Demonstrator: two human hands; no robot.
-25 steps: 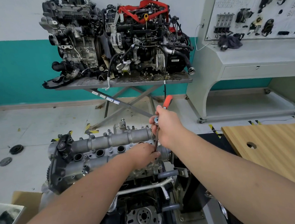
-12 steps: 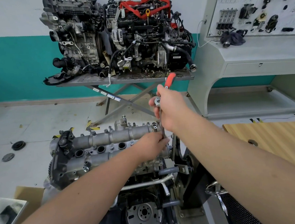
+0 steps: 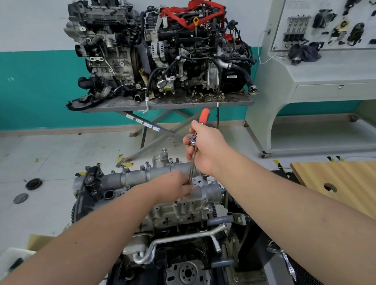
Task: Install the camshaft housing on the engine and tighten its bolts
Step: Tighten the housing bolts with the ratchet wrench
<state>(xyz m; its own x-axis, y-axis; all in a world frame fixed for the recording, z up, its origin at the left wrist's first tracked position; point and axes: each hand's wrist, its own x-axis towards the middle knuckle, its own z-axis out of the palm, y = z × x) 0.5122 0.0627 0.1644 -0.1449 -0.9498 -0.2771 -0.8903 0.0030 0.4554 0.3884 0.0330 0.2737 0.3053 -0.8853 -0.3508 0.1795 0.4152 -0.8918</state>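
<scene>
We are working over the grey cast-metal engine standing in front of us on its dark stand; the silver twin-tube camshaft housing is sitting on top of that engine, running from left to right, with small bolt heads showing along its near edge. Our right hand is gripping the ratchet wrench with the orange handle near its head, fingers curled tightly round it, the orange end sticking up and away past the knuckles; the thin steel extension bar is dropping from the ratchet head at a slight tilt towards the right end of the housing, between its two tubes. Our left hand is resting on the housing at the foot of that bar, fingers curled close around the lower end; whether they are actually pinching the bar or the socket we cannot tell, since the hand itself is hiding the tip.

Behind, two dirty assembled engines are sitting side by side on a grey metal scissor-leg table against the teal and white wall, the right one draped with a red strap; to the right a pale grey training console is carrying a panel of mounted parts; a light wooden board with a round hole is lying near our right forearm; two black round discs are lying on the floor to the left.
</scene>
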